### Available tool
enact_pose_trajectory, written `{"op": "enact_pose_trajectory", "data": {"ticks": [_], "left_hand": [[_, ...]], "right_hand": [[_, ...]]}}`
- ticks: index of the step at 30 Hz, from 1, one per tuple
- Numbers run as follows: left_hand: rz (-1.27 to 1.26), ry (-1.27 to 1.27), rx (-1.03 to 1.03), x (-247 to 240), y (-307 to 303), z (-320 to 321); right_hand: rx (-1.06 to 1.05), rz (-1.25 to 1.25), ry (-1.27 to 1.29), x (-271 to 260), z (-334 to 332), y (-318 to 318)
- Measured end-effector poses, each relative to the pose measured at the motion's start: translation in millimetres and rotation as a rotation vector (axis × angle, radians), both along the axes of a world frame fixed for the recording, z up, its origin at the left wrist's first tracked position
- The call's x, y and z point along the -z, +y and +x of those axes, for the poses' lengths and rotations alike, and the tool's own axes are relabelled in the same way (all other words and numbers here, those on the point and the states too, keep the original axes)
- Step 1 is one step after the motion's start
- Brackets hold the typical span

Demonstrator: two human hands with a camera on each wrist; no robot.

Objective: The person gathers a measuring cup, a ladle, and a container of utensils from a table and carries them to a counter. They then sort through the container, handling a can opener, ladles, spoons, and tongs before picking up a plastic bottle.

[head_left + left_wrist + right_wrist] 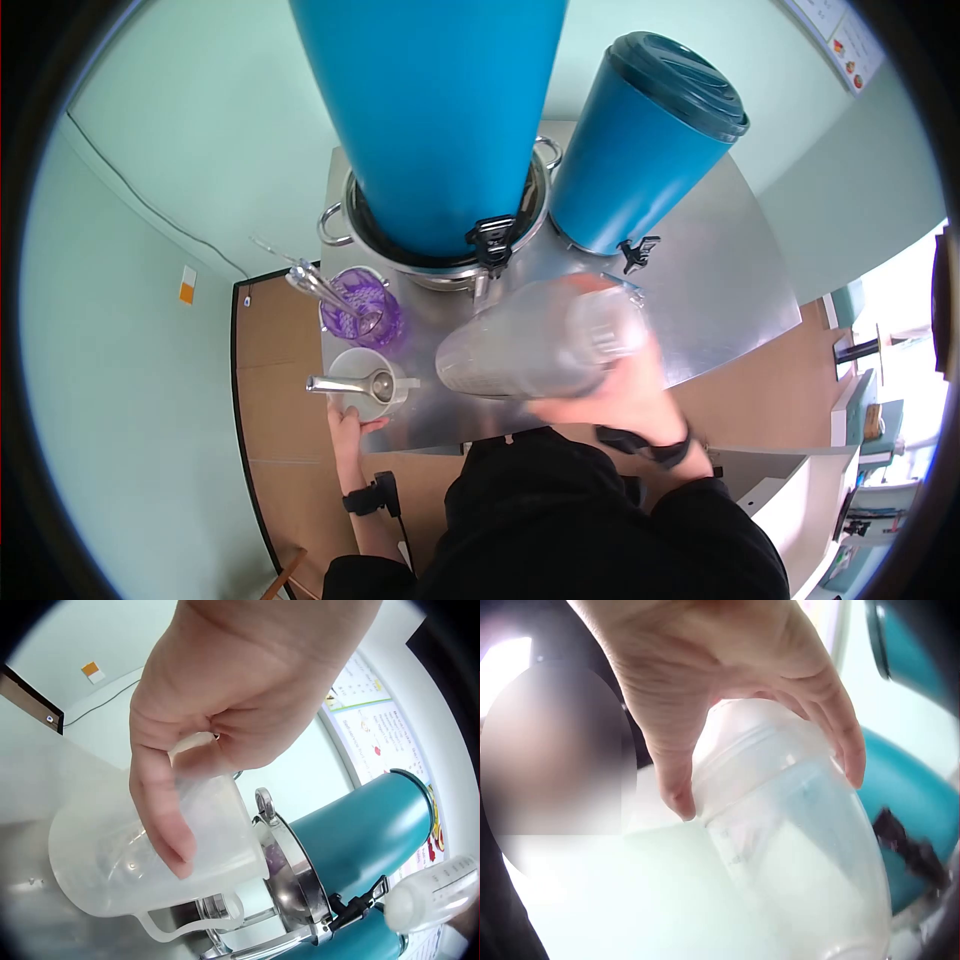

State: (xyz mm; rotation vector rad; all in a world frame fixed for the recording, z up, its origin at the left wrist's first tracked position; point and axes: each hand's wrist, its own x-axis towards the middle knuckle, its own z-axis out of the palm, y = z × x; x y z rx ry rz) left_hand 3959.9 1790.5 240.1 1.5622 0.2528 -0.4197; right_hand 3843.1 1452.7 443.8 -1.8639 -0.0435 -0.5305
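My right hand (630, 395) grips a translucent plastic shaker bottle (520, 345) by its capped end, tilted above the metal table; it is blurred in the head view. In the right wrist view, thumb and fingers (849, 754) wrap round the neck of the bottle (795, 840). Measuring marks show on its side in the left wrist view. At the table's left front corner, my left hand (347, 432) holds a translucent white plastic jug (112, 855) by its wall, a finger along the side. A metal scoop (345, 384) lies across the jug's mouth.
A tall blue dispenser (430, 120) with a black tap stands in a steel pot (450, 272). Right of it is a lidded blue dispenser (640, 160). A purple patterned container (385, 320) with clear-handled utensils stands behind the jug, near the left edge.
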Motion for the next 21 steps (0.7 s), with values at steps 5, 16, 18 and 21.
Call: {"op": "enact_pose_trajectory", "data": {"ticks": [5,16,18,21], "left_hand": [[0.014,-0.002,-0.025,3.3,0.1,1.2],[-0.025,-0.004,-0.172,38.6,12.4,-1.2],[-0.017,-0.009,-0.194,36.6,7.3,-7.4],[-0.061,0.002,-0.311,52.4,5.8,-19.1]], "right_hand": [[0.297,0.144,-0.134,-64.2,-24.7,-69.8],[0.684,-0.276,-0.022,-1.2,-56.3,-216.8],[0.737,-0.303,0.024,33.2,-61.1,-246.9],[0.803,-0.381,0.125,91.3,-51.1,-284.4]]}}
